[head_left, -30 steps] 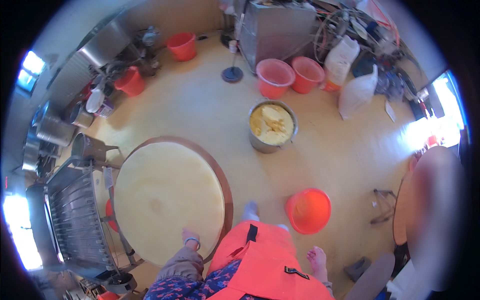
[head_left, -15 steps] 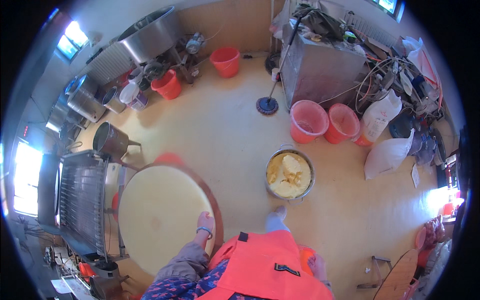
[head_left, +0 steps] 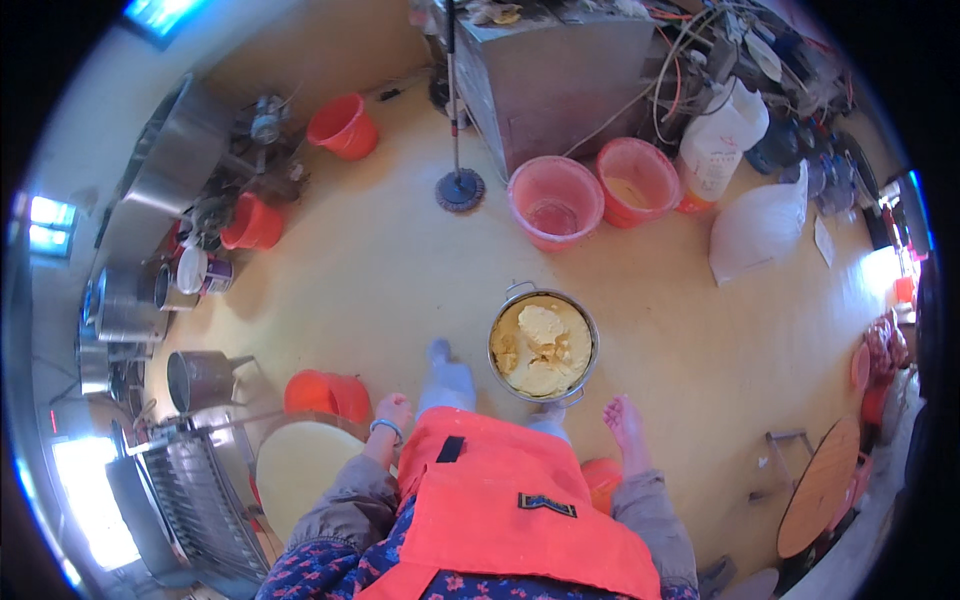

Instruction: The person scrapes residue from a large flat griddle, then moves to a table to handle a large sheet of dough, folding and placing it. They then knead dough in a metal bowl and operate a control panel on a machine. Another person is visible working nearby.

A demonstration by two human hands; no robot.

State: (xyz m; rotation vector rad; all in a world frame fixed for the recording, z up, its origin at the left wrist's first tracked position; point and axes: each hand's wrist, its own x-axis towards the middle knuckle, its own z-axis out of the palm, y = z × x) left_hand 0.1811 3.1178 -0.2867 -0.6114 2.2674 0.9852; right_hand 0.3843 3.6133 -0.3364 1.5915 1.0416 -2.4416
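Note:
A round two-handled metal pot [head_left: 594, 362] stands on the floor just ahead of my feet. A pale yellow, dough-like mass [head_left: 548, 372] with a lumpy, torn top fills it. My left hand [head_left: 393, 411], a bracelet at its wrist, hangs left of my orange apron with fingers curled in and nothing seen in them. It is near the far edge of a round cream-coloured tabletop [head_left: 305, 470], apart from it. To the right of the apron, my right hand [head_left: 624, 420] hangs empty, its fingers loosely bent, a little short of the pot and not touching it.
Two pinkish-red buckets [head_left: 556, 205] and a white sack [head_left: 760, 232] stand beyond the pot to the right. A mop [head_left: 460, 188] leans by a metal cabinet [head_left: 560, 90]. Red buckets [head_left: 326, 392] sit beyond the round table. A wooden board [head_left: 820, 490] leans at the right.
I have stepped forward toward the pot, one foot now left of it. My left hand has left its place over the round tabletop; my right hand has come out from beside the apron.

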